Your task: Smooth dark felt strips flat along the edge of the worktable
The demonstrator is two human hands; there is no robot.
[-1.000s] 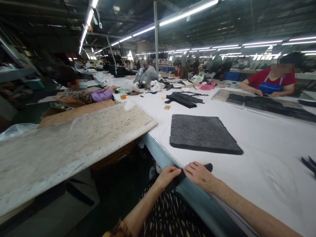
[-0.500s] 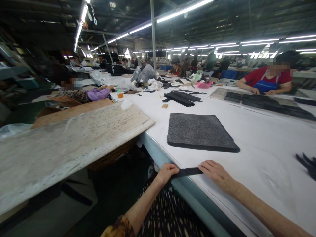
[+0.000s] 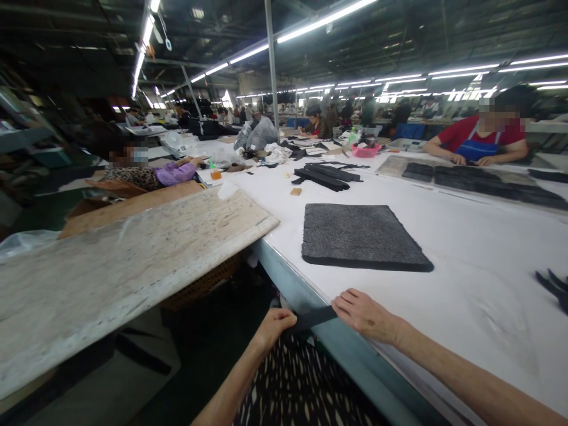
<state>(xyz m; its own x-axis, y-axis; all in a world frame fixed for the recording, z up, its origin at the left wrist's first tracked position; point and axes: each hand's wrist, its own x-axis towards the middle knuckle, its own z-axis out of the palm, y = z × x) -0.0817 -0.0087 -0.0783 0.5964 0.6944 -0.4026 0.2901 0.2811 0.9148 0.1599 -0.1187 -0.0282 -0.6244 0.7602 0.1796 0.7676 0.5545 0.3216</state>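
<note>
A narrow black strip (image 3: 313, 318) stretches between my two hands across the near edge of the white table (image 3: 465, 248). My left hand (image 3: 276, 326) pinches its left end, out past the table edge and above my lap. At the other end my right hand (image 3: 361, 313) rests at the table edge with its fingers closed over the strip. Beyond the hands lies a stack of dark grey, fuzzy rectangular pieces (image 3: 361, 236), flat on the white surface and apart from both hands.
A worn, pale board (image 3: 146, 254) juts out at the left. Black strips (image 3: 323, 176), a small tan block (image 3: 296, 191) and a pink basket (image 3: 365, 151) lie farther back. Dark curved pieces (image 3: 552, 290) are at the right edge. Co-workers sit at left and right.
Both hands have moved left and slightly toward me with the black strip, so more of it hangs past the table edge. The grey stack stays in place.
</note>
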